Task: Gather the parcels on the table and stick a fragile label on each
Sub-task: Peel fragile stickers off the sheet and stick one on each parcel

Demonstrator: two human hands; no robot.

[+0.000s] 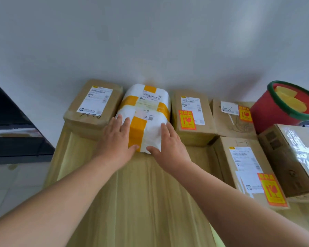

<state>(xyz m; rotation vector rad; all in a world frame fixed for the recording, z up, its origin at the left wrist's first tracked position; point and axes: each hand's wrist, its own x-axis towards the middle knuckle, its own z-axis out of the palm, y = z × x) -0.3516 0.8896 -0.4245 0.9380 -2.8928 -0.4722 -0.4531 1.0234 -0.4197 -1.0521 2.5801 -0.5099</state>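
A white parcel wrapped with yellow tape lies against the wall at the middle of the wooden table. My left hand clasps its near left corner and my right hand its near right corner, thumbs on the front edge. To its left lies a brown parcel with a white shipping slip and no orange sticker. To the right, three brown parcels carry orange fragile labels: one beside the white parcel, one at the back, one nearer me.
A red bucket with a green rim and yellow pieces inside stands at the back right. A dark brown box with shiny tape sits at the right edge. A dark shelf stands left of the table, over a tiled floor.
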